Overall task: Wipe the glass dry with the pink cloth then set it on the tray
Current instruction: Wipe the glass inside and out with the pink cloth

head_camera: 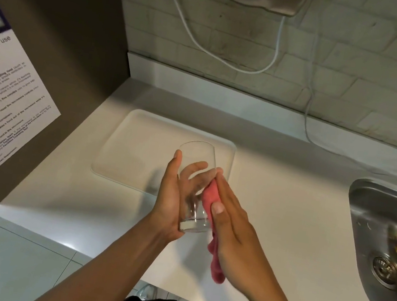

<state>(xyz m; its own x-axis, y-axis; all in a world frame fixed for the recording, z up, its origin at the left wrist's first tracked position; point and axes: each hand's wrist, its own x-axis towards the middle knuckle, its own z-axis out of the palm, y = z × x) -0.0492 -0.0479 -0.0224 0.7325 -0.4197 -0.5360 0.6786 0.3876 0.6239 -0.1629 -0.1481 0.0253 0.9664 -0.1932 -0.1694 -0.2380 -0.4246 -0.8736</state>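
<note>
Glass (197, 176) cradled in left hand (171, 198), fingers wrapped round lower wall, rim tilted away above tray (123, 153). Right hand (228, 231) flat, pressing pink cloth (211, 194) to outer side. Likely light, rigid, slick while wet, breakable; firm hold near thick base advisable.

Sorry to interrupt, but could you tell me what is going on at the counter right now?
A person is drying a clear drinking glass at a white counter. The left hand grips the glass, tilted with its mouth pointing away, while the right hand presses a pink cloth against its side. The glass is held in the air above the near edge of a white tray, which has nothing on it yet. A steel sink sits off to the right.
</note>
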